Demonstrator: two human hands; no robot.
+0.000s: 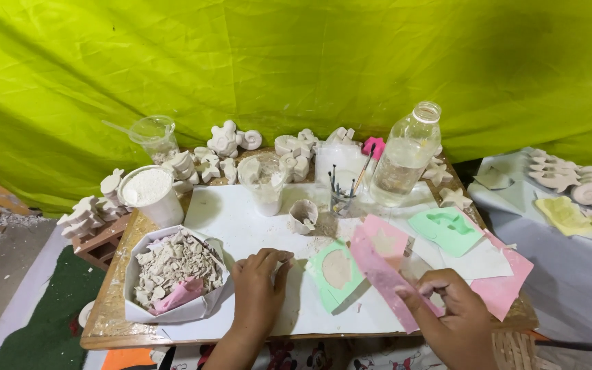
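Pink flexible mould (pixel 385 270) is gripped at its near end by the right hand (pixel 455 316) and held tilted over the worktop (pixel 107 312), just beside a green mould (pixel 336 274) already filled with pale plaster. Many finished white casts (pixel 224 140) are lined along the far edge. The left hand (pixel 258 291) rests knuckles-up on the white sheet (pixel 238 219), fingers curled, nothing held.

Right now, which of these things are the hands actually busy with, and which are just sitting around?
In hand:
- right hand holding a pink mould sheet
- left hand resting on the white work sheet
- green mould between the hands

Lying about:
- box of plaster scraps
- tub of white powder
- clear bottle
- cup of brushes
- plaster figures
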